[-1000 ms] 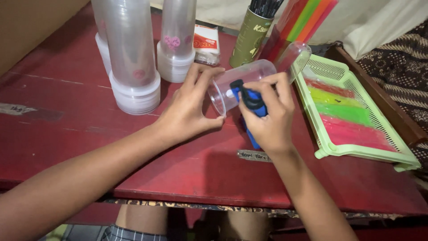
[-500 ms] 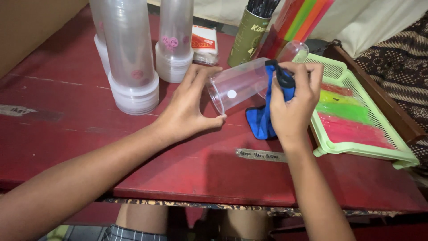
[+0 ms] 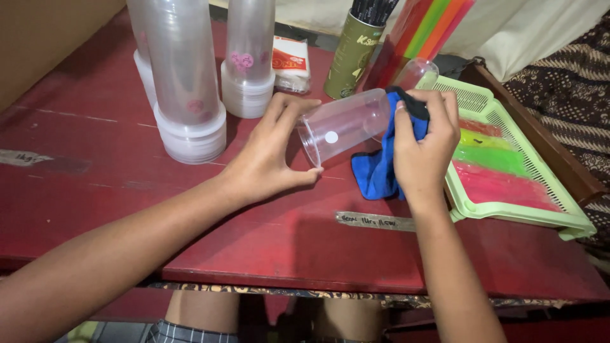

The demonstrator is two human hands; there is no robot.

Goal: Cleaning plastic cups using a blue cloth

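- Since a second ago the blue cloth [image 3: 381,168] has come out from the mouth of the clear plastic cup [image 3: 346,130] and now sits against the cup's closed end, at about 3 o'clock from it; the wiping looks to have moved from the inside to the outer base
- The left hand [image 3: 267,162] keeps a clenched grip round the cup's open rim, holding it on its side just above the red surface [image 3: 190,228], mouth turned toward the person
- The right hand [image 3: 426,143] has a clenched grip on the cloth, bunched at the top, its tail hanging down to touch the surface
- A small round white sticker [image 3: 331,137] shows on the cup wall near the rim
- At 11 o'clock from the cup stand two tall stacks of clear cups [image 3: 184,82], with small pink round stickers
- At 12 o'clock lies a small white packet [image 3: 290,63] with an orange-red label, and beside it an olive-green tin [image 3: 352,57] holding dark sticks
- At 3 o'clock a pale green tray [image 3: 527,213] holds flat red, green and yellow packets
- A narrow handwritten paper strip [image 3: 375,221] is stuck to the surface at 6 o'clock
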